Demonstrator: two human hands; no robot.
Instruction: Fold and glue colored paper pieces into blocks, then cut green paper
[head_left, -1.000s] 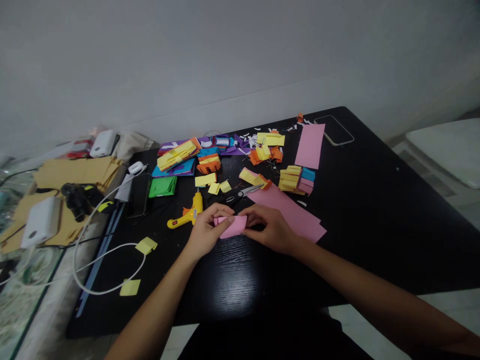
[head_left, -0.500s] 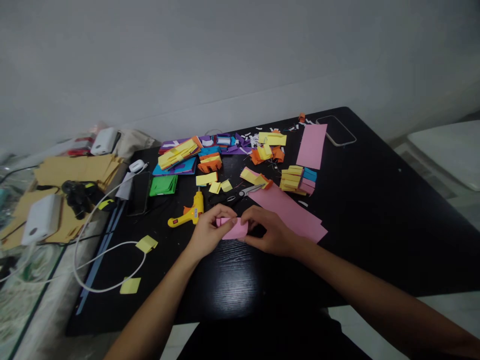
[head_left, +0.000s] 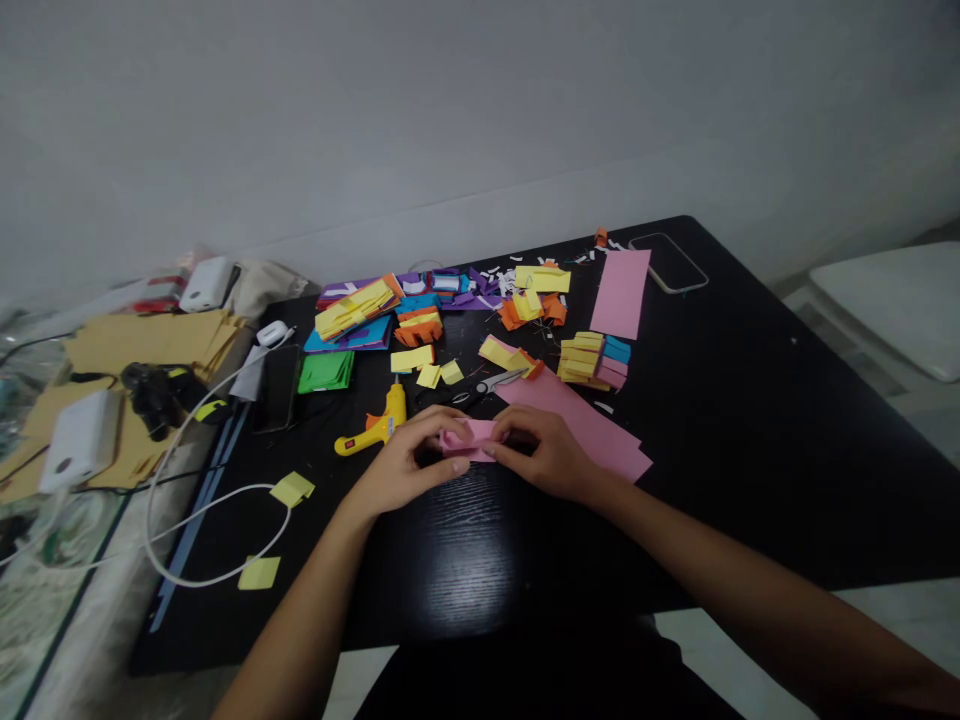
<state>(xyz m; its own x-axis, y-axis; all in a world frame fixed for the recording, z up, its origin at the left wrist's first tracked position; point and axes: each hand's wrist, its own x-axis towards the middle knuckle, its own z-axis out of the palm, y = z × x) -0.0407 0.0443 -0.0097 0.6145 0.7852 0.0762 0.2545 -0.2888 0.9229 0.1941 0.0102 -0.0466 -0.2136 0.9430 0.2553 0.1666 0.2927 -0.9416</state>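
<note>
Both hands meet over a small pink paper piece (head_left: pixel 469 438) just in front of the scissors (head_left: pixel 480 386) on the black worktop (head_left: pixel 750 420). The left hand (head_left: pixel 409 462) pinches its near-left edge between thumb and fingertips; the right hand (head_left: pixel 544 455) pinches the other end, fingers curled down onto it. The piece looks folded over on itself, partly worked, its final shape not readable from here. Right of the scissors lies a long pink sheet (head_left: pixel 577 420), uncut, and beyond it a second pink sheet (head_left: pixel 621 293). Behind the scissors sit piles of finished folded pieces (head_left: pixel 585 358) in yellow, orange and blue. Left of the scissors lies a yellow glue gun (head_left: pixel 375 425), untouched.
</note>
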